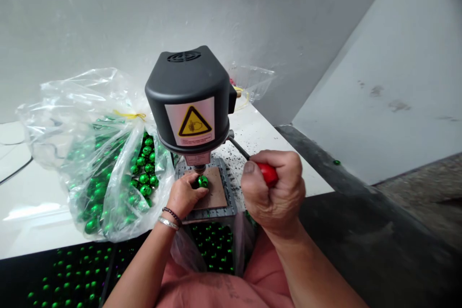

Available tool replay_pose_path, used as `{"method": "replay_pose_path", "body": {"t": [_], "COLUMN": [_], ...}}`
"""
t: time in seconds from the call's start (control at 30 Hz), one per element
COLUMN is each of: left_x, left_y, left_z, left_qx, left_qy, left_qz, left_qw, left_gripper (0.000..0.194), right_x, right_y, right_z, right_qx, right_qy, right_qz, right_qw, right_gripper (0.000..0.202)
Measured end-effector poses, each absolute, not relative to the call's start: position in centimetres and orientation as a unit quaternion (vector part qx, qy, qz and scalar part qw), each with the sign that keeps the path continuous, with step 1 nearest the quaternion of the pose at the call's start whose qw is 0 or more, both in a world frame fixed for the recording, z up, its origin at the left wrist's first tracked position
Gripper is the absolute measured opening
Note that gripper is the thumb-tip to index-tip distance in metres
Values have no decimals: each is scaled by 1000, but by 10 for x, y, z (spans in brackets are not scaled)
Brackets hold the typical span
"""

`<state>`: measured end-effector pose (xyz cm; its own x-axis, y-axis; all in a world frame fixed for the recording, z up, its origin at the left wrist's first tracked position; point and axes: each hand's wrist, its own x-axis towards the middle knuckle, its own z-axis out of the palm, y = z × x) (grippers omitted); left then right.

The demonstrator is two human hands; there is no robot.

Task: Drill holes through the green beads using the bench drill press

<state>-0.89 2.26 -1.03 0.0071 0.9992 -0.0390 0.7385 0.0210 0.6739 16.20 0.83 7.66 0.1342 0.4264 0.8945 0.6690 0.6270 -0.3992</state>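
A dark grey bench press [186, 91] with a yellow warning label stands in front of me. On the brown board [216, 187] over its metal base, my left hand [186, 195] pinches a shiny green ball [202, 181] between thumb and fingers. The ball sits right under the press's spindle [199, 168]; whether the two touch I cannot tell. My right hand [276, 187] is wrapped round the red knob [267, 174] at the end of the press's lever [238, 148], to the right of the machine.
Left of the press lies an open clear plastic bag [119, 202] full of green balls [146, 178]. More balls [212, 245] are below the table edge, near my lap. Dark specks litter the white table [288, 154]. One green ball [337, 162] lies on the floor.
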Motion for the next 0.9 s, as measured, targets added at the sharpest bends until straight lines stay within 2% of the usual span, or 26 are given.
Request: {"method": "replay_pose_path", "body": {"t": [0.53,0.73,0.9], "left_x": [-9,-10,-8], "left_y": [20,20,18], "left_z": [-11,-15,-18], "left_qx": [660,657,649], "left_qy": [650,648,651], "left_qz": [264,275,291], "left_qw": [266,271,266], "left_gripper": [23,28,34], "right_x": [155,155,154], "right_y": [13,12,17], "right_z": [46,31,71], "right_qx": [-326,-305,-365], "right_qy": [-647,-659,-623], "right_qz": [-19,9,-54], "right_qw": [688,687,690], "right_gripper": [30,23,7]}}
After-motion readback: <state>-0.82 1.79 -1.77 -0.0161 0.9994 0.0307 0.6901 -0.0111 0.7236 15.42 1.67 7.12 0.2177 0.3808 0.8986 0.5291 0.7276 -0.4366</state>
